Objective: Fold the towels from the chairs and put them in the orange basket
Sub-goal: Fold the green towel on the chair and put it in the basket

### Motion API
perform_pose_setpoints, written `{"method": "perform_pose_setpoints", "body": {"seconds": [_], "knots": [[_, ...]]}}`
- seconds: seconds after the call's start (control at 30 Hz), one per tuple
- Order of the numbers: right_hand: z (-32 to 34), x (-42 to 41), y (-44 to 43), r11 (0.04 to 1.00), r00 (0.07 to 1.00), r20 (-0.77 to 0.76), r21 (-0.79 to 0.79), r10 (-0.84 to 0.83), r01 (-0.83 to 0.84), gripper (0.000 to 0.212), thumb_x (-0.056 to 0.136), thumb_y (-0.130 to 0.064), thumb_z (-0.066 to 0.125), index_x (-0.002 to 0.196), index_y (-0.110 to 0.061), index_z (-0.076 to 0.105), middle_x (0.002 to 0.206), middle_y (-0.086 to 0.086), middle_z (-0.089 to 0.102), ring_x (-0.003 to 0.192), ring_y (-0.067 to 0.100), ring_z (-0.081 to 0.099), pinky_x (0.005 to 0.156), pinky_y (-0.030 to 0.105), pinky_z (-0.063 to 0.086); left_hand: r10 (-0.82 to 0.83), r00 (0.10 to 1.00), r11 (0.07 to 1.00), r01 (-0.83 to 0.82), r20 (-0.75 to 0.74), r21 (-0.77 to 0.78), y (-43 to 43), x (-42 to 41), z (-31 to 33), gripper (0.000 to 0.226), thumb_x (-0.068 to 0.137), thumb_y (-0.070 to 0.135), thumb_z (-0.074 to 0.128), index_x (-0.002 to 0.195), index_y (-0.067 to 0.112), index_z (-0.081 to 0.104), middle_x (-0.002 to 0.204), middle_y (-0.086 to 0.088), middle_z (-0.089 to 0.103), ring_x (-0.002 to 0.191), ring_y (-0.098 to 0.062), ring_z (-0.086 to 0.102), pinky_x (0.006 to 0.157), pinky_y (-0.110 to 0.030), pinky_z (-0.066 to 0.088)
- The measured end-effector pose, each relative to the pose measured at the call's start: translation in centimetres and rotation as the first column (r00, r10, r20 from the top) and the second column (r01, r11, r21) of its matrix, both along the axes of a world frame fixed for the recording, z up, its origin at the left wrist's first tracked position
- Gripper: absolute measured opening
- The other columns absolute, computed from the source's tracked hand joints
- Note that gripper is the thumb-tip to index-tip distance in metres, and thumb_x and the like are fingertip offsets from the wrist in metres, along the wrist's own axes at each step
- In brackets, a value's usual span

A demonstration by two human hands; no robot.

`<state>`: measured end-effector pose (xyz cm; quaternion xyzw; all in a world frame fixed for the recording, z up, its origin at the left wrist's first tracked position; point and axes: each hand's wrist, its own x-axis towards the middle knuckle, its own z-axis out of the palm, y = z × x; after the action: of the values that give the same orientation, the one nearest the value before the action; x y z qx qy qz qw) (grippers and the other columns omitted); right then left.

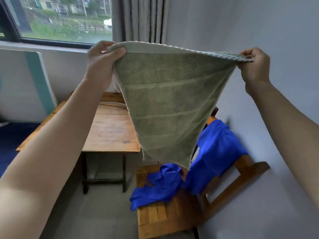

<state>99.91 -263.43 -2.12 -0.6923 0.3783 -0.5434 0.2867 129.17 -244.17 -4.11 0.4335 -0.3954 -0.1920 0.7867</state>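
Green towel [165, 104] hangs lengthwise below my left grip [101, 61] and right grip [255, 66], each clamped on a top corner, level and well apart, so I'd bring them together

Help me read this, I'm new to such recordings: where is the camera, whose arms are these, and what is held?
There is no machine here: a person wears one wide-angle camera on the head, looking forward and down, so the two bare arms are their own. The left hand and the right hand each pinch an upper corner of a green towel, holding it spread out in the air. Below it stands a wooden chair with blue cloth draped over its back and bunched on its seat; whether that is one piece or two I cannot tell. Left of the chair is a wooden table, near a window.
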Motion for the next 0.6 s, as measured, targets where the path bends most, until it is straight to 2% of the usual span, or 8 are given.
{"method": "perform_pose_setpoints", "body": {"seconds": [0.1, 0.2, 0.27, 0.33, 0.43, 0.5, 0.6], "knots": [[-1.5, -1.6, 1.0, 0.991, 0.997, -0.058, 0.126, 0.045, -0.038, 0.034, 0.084, 0.005, 0.053, 0.068, -0.025, 0.05, 0.072, -0.005, 0.052, 0.067, 0.006, 0.047, 0.058, 0.013, 0.042, 0.027, 1.0, 0.991, -0.028, 0.01, 0.129, 1.7, -1.7, -2.4, 0.018, 0.07, 0.007, 0.072, 0.062, 0.022, 0.065, 0.06, 0.008, 0.063, 0.06, -0.008, 0.057, 0.055, -0.022, 0.05], [-4.8, -3.6, 2.2, 0.946, 0.982, -0.094, 0.299, 0.162, -0.127, 0.022, 0.083, 0.005, 0.061, 0.076, -0.015, 0.057, 0.069, -0.002, 0.058, 0.067, 0.013, 0.057, 0.06, 0.016, 0.049, 0.035, 0.999, 0.958, -0.027, -0.021, 0.287, 4.2, -2.9, -6.9, 0.02, 0.076, 0.005, 0.07, 0.063, 0.02, 0.066, 0.057, 0.007, 0.062, 0.053, -0.006, 0.056, 0.049, -0.019, 0.048], [-7.4, -5.0, 3.8, 0.903, 0.965, -0.078, 0.379, 0.248, -0.202, 0.018, 0.084, 0.006, 0.059, 0.083, -0.012, 0.061, 0.057, -0.011, 0.065, 0.055, 0.003, 0.062, 0.055, 0.015, 0.05, 0.063, 0.994, 0.929, -0.026, -0.089, 0.369, 6.1, -3.8, -10.0, 0.028, 0.081, -0.001, 0.065, 0.06, 0.018, 0.067, 0.054, 0.007, 0.062, 0.049, -0.005, 0.056, 0.048, -0.017, 0.048], [-10.1, -6.3, 5.4, 0.856, 0.947, -0.057, 0.448, 0.315, -0.258, 0.02, 0.085, 0.008, 0.056, 0.085, -0.012, 0.062, 0.051, -0.014, 0.066, 0.049, -0.003, 0.062, 0.053, 0.011, 0.051, 0.074, 0.982, 0.892, 0.014, -0.176, 0.452, 8.3, -5.1, -13.0, 0.026, 0.084, -0.003, 0.06, 0.065, 0.015, 0.063, 0.054, 0.004, 0.063, 0.046, -0.005, 0.058, 0.046, -0.016, 0.049], [-13.7, -8.5, 7.1, 0.814, 0.926, -0.124, 0.527, 0.357, -0.244, 0.023, 0.085, 0.005, 0.057, 0.081, -0.016, 0.063, 0.052, -0.014, 0.066, 0.051, -0.004, 0.062, 0.055, 0.008, 0.051, 0.061, 0.952, 0.806, 0.13, -0.299, 0.577, 11.7, -7.6, -17.6, 0.015, 0.084, 0.001, 0.06, 0.072, 0.01, 0.059, 0.064, -0.005, 0.062, 0.05, -0.01, 0.061, 0.048, -0.019, 0.051], [-15.6, -9.8, 7.9, 0.805, 0.919, -0.18, 0.559, 0.35, -0.197, 0.02, 0.085, 0.003, 0.059, 0.077, -0.015, 0.062, 0.05, -0.012, 0.065, 0.048, -0.005, 0.06, 0.05, 0.007, 0.048, 0.076, 0.931, 0.757, 0.178, -0.356, 0.628, 13.3, -9.2, -20.3, 0.01, 0.084, 0.002, 0.061, 0.076, 0.008, 0.061, 0.065, -0.006, 0.062, 0.051, -0.012, 0.061, 0.048, -0.021, 0.052], [-18.8, -11.0, 9.0, 0.794, 0.917, -0.248, 0.598, 0.311, -0.107, 0.014, 0.086, 0.0, 0.061, 0.075, -0.01, 0.062, 0.06, 0.003, 0.061, 0.046, -0.002, 0.055, 0.047, 0.011, 0.045, 0.092, 0.893, 0.695, 0.259, -0.44, 0.671, 14.3, -11.2, -24.4, 0.008, 0.086, 0.003, 0.061, 0.079, 0.006, 0.063, 0.063, -0.004, 0.066, 0.052, -0.013, 0.063, 0.048, -0.022, 0.052]]}}
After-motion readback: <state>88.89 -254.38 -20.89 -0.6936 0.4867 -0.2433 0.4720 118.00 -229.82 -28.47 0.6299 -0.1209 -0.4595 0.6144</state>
